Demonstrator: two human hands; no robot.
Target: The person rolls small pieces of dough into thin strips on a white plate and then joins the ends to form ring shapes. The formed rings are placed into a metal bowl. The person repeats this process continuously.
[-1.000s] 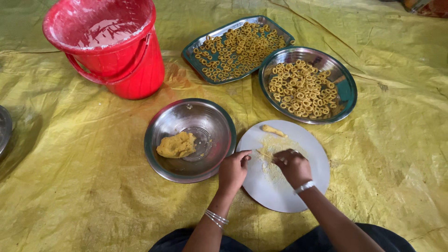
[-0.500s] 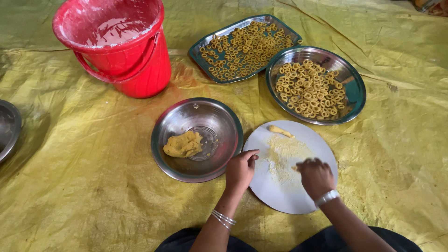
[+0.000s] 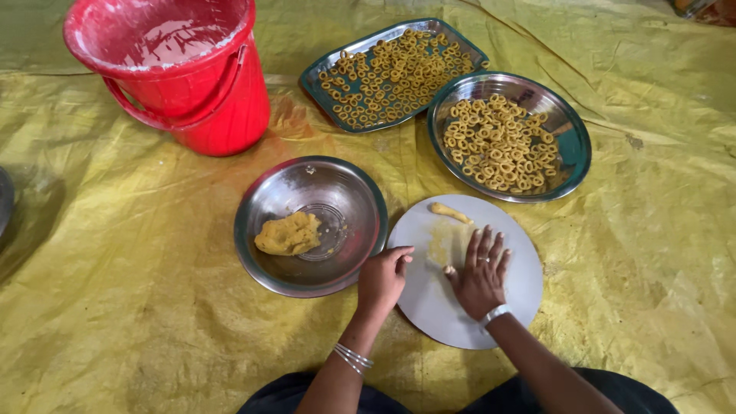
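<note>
1. Right hand (image 3: pixel 481 272), fingers spread flat, presses on the white round board (image 3: pixel 506 307); any dough beneath is hidden
2. Left hand (image 3: pixel 381 277), fingers curled empty, steadies the board's edge
3. Uneven pressure could break the strand

A red bucket (image 3: pixel 180 73), smeared white inside, is seen at upper left on a yellow sheet (image 3: pixel 115 322). A rectangular steel tray (image 3: pixel 322 77) and a round steel dish (image 3: pixel 571 157), both filled with small dough rings, are set side by side at the top.
</note>
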